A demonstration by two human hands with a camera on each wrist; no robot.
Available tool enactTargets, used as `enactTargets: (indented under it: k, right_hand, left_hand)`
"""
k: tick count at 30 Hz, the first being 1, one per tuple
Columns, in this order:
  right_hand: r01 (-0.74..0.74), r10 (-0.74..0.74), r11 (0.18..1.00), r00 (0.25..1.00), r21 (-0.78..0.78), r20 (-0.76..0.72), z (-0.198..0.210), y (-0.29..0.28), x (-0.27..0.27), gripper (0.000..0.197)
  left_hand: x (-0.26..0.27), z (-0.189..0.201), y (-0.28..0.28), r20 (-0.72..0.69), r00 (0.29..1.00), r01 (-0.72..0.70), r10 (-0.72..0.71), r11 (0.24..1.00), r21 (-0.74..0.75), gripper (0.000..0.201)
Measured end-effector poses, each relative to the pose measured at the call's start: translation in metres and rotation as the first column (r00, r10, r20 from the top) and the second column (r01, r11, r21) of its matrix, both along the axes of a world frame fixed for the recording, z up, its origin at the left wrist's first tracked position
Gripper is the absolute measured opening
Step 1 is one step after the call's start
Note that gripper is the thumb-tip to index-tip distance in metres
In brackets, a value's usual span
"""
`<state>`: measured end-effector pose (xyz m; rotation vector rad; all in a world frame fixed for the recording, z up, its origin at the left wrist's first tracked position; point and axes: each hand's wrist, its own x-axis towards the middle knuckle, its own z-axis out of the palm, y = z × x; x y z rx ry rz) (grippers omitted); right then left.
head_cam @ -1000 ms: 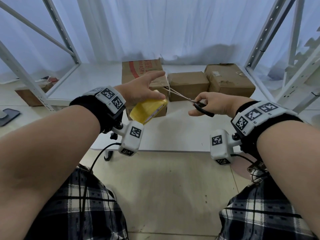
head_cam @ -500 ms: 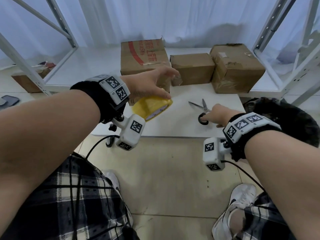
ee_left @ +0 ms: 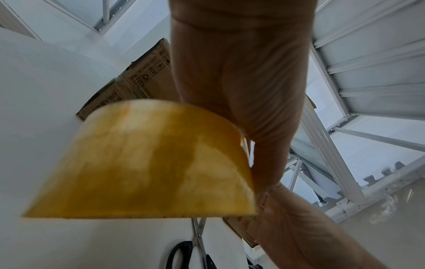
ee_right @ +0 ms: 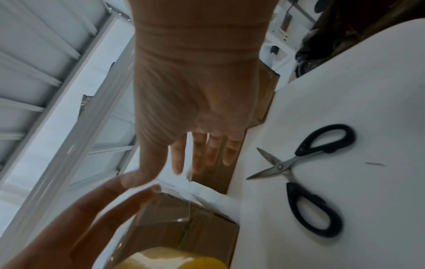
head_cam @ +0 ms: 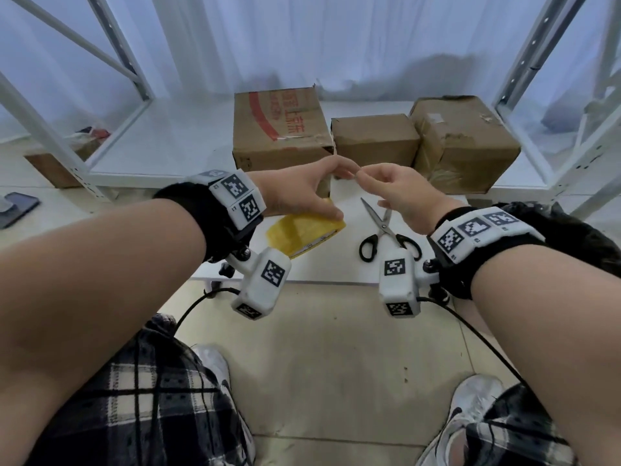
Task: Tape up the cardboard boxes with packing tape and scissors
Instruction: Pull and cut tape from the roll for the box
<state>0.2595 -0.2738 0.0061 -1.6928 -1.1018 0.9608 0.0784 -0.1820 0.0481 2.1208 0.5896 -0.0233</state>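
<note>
- The roll of packing tape [head_cam: 304, 235], yellowish, is in the left hand [head_cam: 295, 193], held above the white table [head_cam: 322, 267] near its left front part; the thumb curls round the roll's outer face.
- A clear strip of tape [ee_right: 165, 209] runs from the roll up to the left forefinger [ee_right: 128, 203].
- The right hand [head_cam: 396, 193] meets the left fingertips just above the table; its fingers [ee_right: 197, 154] are nearly straight and slightly apart, the thumb touching the left fingertips. Whether it already pinches the tape end I cannot tell.
- The scissors [head_cam: 386, 230], black-handled with blades a little apart, lie flat on the table to the right of the roll, under the right wrist, touched by neither hand.
- Three cardboard boxes stand side by side along the table's far edge: a red-printed box [head_cam: 280, 129] at left, a small box [head_cam: 374, 139] in the middle, a crumpled box [head_cam: 467, 142] at right.
- A dark phone [head_cam: 16, 210] lies on the floor at far left.
</note>
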Motion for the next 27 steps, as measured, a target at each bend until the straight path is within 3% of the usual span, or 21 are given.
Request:
enactTargets:
  k: [6,13,18,23,27]
  right_hand:
    - [0.031,-0.032,0.999,0.998,0.03,0.046,0.007,0.007,-0.007,0.004]
    - [0.058,-0.075,0.995,0.966,0.078,0.246,0.017,0.012,-0.013,0.012]
    - [0.009,-0.007,1.0,0.854,-0.002,0.52,0.032,0.014,-0.008,0.014]
    - [0.014,0.011,0.999,0.817,-0.039,0.576,0.047,0.008,0.004,0.015]
    - [0.031,0.042,0.994,0.783,-0.107,0.62,0.045,0.004,0.011,0.015]
  left_hand:
    - [-0.004,0.003,-0.001,0.028,1.0,0.004,-0.004,1.0,-0.02,0.069]
    - [-0.007,0.002,0.0,-0.033,0.999,-0.003,0.005,0.998,0.061,0.075]
    - [0.002,-0.012,-0.004,-0.161,0.986,-0.002,0.044,0.968,0.252,0.095]
    - [0.019,-0.029,-0.01,-0.173,0.983,0.027,0.061,0.885,0.464,0.093]
    - [0.032,-0.042,-0.014,-0.188,0.977,0.009,0.103,0.856,0.517,0.096]
